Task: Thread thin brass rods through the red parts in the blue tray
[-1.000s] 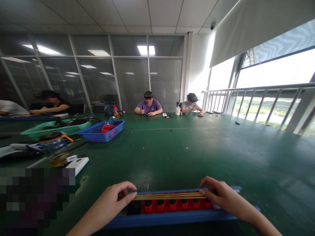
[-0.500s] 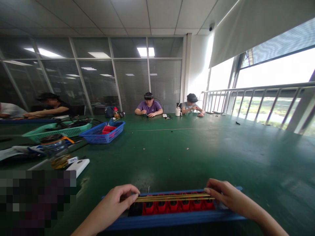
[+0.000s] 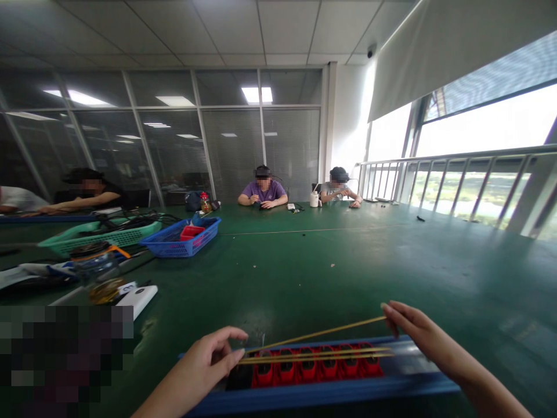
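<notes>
A blue tray [image 3: 331,396] lies at the table's near edge with a row of red cups [image 3: 308,367] in it. Several thin yellowish sticks [image 3: 322,355] lie lengthwise above the cups. My right hand [image 3: 407,320] pinches the right end of one stick [image 3: 331,331], raised at a slant above the others. That stick's left end is near my left hand [image 3: 221,352], which is at the tray's left side, thumb and index finger apart around the sticks' left ends. Whether it grips them is unclear.
A blue basket [image 3: 181,238] with a red box, a green basket [image 3: 100,233], a jar [image 3: 96,268] and a white device [image 3: 138,300] stand at left. People [image 3: 263,190] sit across the green table [image 3: 369,264].
My right hand has moved up and slightly right, lifting one stick's right end away from the others. My left hand has hardly moved.
</notes>
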{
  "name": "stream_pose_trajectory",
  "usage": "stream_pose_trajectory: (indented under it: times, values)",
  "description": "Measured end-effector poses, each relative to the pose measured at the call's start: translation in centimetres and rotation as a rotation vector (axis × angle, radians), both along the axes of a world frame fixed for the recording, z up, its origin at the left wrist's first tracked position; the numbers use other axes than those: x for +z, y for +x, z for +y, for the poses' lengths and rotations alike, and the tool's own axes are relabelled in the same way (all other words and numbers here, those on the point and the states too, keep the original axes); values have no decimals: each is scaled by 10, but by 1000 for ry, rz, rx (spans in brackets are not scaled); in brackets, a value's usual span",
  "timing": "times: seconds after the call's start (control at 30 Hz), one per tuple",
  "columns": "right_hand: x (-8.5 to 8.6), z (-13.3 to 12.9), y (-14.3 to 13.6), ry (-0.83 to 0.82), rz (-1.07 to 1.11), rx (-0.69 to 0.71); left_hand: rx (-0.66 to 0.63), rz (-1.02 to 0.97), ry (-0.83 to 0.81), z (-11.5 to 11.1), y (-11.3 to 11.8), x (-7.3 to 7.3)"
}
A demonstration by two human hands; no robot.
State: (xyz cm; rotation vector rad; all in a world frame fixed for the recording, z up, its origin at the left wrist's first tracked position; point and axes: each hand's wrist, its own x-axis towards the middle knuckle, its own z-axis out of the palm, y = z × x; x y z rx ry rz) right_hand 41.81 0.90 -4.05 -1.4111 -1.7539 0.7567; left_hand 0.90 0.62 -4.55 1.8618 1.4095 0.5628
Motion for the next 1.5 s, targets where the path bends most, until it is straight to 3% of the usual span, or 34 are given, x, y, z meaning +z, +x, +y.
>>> stream_pose_trajectory:
  times: [0.13, 0.23, 0.5, 0.67, 0.9, 1.23, 1.33, 1.5]
  values:
    - [0, 8, 15, 40, 72, -141, -12, -20, -4, 1, -1, -2]
    - [-5, 24, 14, 48, 35, -153, -17, -9, 19, 1, -2, -4]
    - [-23, 74, -18, 51, -253, 33, -14, 164, 118, -2, -10, 9]
    - [-28, 91, -30, 73, -502, 201, -72, 244, 100, -4, -17, 19]
    - [-34, 102, -47, 118, -744, 246, -81, 277, 143, -6, -17, 25]
    - [-41, 99, -47, 122, -667, 245, -113, 406, 296, -9, -10, 43]
    - [-35, 96, -43, 128, -612, 253, -124, 418, 410, -8, -14, 46]
    - [-12, 83, -27, 169, -318, 176, -17, 412, 533, 5, -31, 50]
